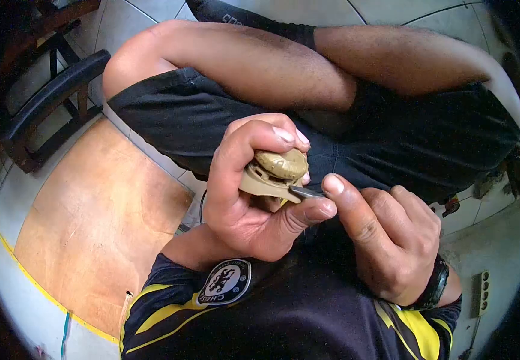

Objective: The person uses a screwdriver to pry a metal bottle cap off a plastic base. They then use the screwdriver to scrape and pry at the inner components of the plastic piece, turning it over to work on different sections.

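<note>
My left hand (245, 192) is wrapped around a small tan plastic part (275, 171) with a round domed top, held over my lap. My right hand (383, 237) pinches a thin grey metal tool (307, 192) between thumb and forefinger. The tool's tip rests against the lower edge of the tan part, next to my left thumb. A dark watch sits on my right wrist. I am seated with legs crossed, in black shorts and a dark shirt with yellow stripes.
A brown wooden board (98, 228) lies on the tiled floor at the left. A dark chair frame (50, 90) stands at the upper left. A white power strip (482, 294) lies on the floor at the lower right.
</note>
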Action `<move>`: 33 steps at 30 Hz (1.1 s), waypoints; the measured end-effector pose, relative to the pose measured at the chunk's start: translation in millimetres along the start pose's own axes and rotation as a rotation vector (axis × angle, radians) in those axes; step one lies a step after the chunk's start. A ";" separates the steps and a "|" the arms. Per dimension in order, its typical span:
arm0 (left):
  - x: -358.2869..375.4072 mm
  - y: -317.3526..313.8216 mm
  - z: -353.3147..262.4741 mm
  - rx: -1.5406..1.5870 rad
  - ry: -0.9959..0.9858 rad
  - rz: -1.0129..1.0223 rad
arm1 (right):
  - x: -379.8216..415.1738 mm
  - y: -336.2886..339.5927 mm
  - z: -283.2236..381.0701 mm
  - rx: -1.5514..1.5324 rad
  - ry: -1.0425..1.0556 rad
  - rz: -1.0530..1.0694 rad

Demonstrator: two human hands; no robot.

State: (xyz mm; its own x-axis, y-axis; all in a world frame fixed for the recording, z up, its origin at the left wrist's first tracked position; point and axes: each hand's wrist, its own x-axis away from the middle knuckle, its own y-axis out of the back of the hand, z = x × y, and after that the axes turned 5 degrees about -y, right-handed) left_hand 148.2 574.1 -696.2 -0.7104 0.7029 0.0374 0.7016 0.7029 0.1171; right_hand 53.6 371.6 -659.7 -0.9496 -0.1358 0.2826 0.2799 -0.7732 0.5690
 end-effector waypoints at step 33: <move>6.5 11.0 -0.4 0.196 -0.002 -0.103 | -6.8 -1.9 1.8 -0.002 0.024 -0.041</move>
State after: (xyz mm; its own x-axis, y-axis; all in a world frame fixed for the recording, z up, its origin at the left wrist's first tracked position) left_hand 151.4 586.3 -694.3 -0.7788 0.6264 0.0337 0.6230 0.7786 -0.0749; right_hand 59.7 375.1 -661.4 -0.9634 -0.1191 0.2402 0.2405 -0.7798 0.5780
